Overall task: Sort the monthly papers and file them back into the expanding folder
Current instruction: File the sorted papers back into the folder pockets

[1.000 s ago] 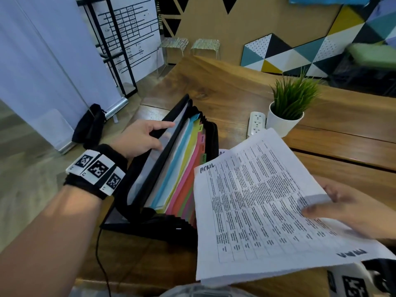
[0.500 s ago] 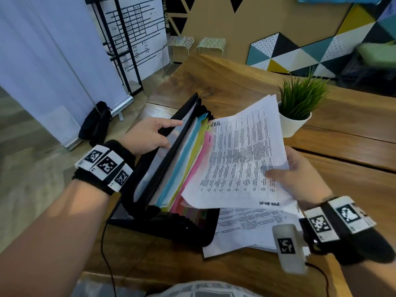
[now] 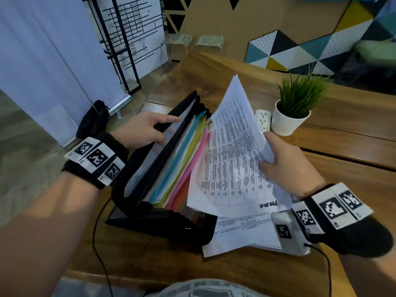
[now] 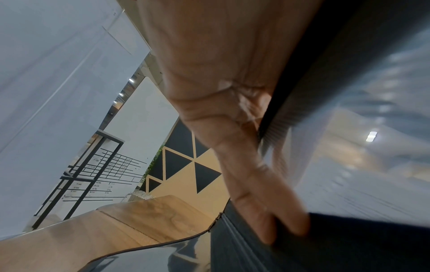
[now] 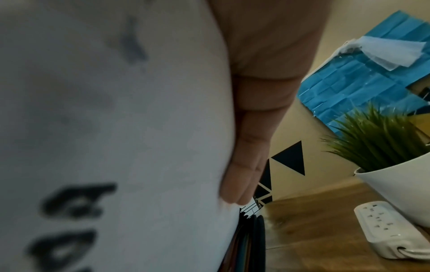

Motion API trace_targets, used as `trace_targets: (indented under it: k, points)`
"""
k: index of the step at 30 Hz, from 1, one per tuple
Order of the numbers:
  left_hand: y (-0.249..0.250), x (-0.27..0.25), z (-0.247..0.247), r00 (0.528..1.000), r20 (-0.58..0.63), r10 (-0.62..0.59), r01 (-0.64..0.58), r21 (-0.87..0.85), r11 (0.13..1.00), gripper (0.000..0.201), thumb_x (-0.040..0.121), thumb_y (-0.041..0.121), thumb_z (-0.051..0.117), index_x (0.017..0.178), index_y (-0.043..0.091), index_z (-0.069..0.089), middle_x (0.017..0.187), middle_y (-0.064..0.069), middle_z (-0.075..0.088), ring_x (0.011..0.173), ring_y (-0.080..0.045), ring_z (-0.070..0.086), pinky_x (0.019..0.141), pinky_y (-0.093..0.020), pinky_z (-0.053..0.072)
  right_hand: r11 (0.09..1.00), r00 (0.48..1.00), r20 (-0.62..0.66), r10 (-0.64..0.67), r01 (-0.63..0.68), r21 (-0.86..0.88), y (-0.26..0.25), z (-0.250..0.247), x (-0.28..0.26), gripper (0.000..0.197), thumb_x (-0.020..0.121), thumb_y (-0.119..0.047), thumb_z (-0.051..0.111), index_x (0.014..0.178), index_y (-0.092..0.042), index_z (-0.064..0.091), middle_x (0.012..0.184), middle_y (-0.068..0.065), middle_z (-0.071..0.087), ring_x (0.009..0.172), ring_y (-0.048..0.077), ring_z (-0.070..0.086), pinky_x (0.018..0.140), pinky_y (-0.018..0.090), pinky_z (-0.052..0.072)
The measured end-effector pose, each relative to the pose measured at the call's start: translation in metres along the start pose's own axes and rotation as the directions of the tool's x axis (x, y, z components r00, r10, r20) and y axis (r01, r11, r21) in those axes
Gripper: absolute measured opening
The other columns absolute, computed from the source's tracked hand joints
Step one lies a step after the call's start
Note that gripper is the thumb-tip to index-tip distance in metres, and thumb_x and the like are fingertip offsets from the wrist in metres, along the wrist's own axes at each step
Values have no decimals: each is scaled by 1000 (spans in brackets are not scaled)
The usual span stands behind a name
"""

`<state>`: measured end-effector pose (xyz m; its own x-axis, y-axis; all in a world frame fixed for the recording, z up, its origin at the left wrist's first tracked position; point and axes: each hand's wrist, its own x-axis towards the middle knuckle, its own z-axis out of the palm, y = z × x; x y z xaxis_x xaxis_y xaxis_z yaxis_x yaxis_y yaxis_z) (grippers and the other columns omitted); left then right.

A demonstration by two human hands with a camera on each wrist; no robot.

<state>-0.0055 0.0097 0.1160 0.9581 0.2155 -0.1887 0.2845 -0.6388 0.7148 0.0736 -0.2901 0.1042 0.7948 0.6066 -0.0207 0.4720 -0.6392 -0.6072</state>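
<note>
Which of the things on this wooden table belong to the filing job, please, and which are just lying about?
Job: black expanding folder with coloured dividers; printed white sheet; loose paper stack.
Lying about: green potted plant in white pot; white power strip.

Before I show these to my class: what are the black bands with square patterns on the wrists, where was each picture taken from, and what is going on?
No machine here: a person works with bare hands. The bands carry small cameras and tracking markers. The wide picture comes from a head camera; the two close, blurry ones look along each hand. The left hand grips the black front flap of the expanding folder, holding it open to show coloured dividers. The right hand pinches printed sheets, tilted up over the folder. More papers lie on the wooden table, beside a potted plant and a white power strip.
</note>
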Motion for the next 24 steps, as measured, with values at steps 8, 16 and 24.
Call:
trace_targets:
  k: [8,16,24]
  points:
    - [5,2,8,1000,-9,-14,14,38,999,67,75,-8,64,131,27,55,136,6,51,127,-4,42,98,-14,28,911,997,18,70,-71,406,-15,14,4,42,79,6,59,111,-20,52,94,-7,64,82,9,62,64,15,49]
    - [7,0,16,999,-45,-21,19,-31,999,67,75,-9,61,128,31,56,134,3,55,118,-13,54,93,-19,42,843,965,142,219,-261,470,-23,57,12,54,81,4,56,128,-18,41,114,3,60,96,20,62,67,29,55]
    - [4,-2,16,998,-63,-24,17,-121,993,67,75,-10,62,127,32,56,135,1,55,119,-10,52,102,-24,37,748,927,222,302,-374,547,-5,78,3,11,89,-9,57,98,-4,54,94,20,67,68,28,66,57,35,57]
